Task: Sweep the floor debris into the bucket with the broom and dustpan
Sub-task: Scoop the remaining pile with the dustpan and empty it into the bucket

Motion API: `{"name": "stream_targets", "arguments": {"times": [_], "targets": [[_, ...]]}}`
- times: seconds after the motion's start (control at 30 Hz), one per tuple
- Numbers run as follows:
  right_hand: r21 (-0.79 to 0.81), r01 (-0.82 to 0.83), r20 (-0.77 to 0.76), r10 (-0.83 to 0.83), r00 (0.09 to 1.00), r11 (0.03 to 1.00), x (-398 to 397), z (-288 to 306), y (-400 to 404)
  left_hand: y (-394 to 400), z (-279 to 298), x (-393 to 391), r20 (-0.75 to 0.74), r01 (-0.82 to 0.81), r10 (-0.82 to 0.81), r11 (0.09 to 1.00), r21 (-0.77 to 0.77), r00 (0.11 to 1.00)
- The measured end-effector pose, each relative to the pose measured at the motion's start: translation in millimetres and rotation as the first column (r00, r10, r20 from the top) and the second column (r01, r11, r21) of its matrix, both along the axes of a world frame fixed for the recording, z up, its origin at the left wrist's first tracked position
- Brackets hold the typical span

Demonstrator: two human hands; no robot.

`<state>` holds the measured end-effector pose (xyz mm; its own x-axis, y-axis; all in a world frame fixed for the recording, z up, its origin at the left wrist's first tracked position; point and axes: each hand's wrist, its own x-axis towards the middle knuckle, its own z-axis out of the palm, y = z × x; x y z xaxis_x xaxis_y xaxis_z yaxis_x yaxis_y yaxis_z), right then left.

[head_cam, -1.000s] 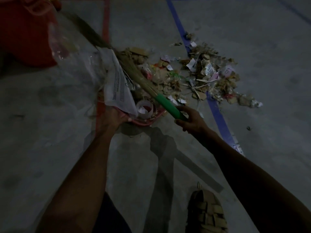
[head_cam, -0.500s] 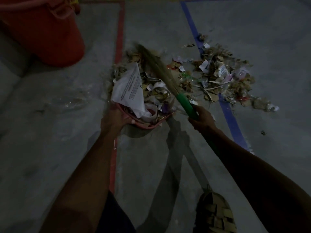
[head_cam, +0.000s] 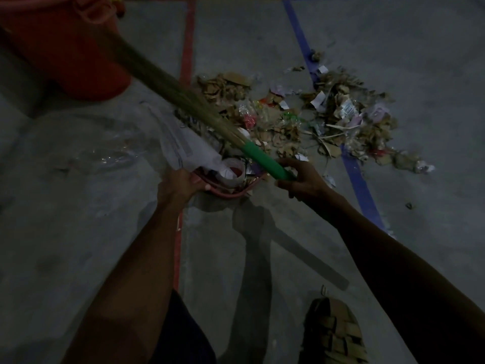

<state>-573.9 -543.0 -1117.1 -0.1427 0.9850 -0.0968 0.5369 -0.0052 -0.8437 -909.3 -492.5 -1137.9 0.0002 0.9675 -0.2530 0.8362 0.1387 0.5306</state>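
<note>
My right hand (head_cam: 301,179) grips the green handle of a straw broom (head_cam: 168,88), whose bristles slant up and left toward the red bucket (head_cam: 78,51) at the top left. My left hand (head_cam: 181,186) holds the rim of a pink dustpan (head_cam: 236,191), which is loaded with a white sheet of paper (head_cam: 183,143), a paper roll and scraps. A pile of floor debris (head_cam: 328,114), made of cardboard bits, wrappers and paper, lies on the grey floor just beyond the dustpan.
A red floor line (head_cam: 187,43) and a blue floor line (head_cam: 357,174) run away from me. Clear plastic film (head_cam: 105,153) lies left of the dustpan. My sandalled foot (head_cam: 333,334) stands at the bottom right. A small dark scrap (head_cam: 409,205) lies apart on the right.
The broom has swung from the debris in the dustpan up and to the left, its bristles now reaching toward the bucket. The dustpan stays in my left hand.
</note>
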Motion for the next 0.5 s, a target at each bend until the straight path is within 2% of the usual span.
{"name": "stream_targets", "arguments": {"times": [0.1,0.2,0.27,0.33,0.4,0.5], "targets": [[0.031,0.092,0.021,-0.093,0.995,0.995,-0.9,-2.9,5.9,-1.6,3.8,1.9,-0.038,0.014,-0.014,1.0,-0.011,0.999],[0.054,0.22,0.017,-0.221,0.975,0.974,4.3,-8.0,5.7,-3.0,3.3,-0.4,0.001,0.038,-0.038,0.999,0.016,0.999],[0.039,0.3,0.034,-0.301,0.953,0.953,10.1,-12.8,2.9,-4.2,2.6,-2.3,0.038,0.046,-0.048,0.998,0.036,0.998],[0.003,0.36,0.097,-0.359,0.928,0.933,16.8,-17.5,2.5,-5.5,4.6,-1.3,0.012,0.059,-0.059,0.997,0.05,0.998],[-0.066,0.392,0.185,-0.375,0.908,0.918,23.0,-20.4,3.5,-5.4,7.6,0.2,-0.012,0.049,-0.048,0.998,0.037,0.999],[-0.157,0.346,0.257,-0.3,0.919,0.925,29.9,-26.6,-0.7,-6.4,10.6,-2.0,0.02,0.057,-0.058,0.998,0.018,0.998]]}}
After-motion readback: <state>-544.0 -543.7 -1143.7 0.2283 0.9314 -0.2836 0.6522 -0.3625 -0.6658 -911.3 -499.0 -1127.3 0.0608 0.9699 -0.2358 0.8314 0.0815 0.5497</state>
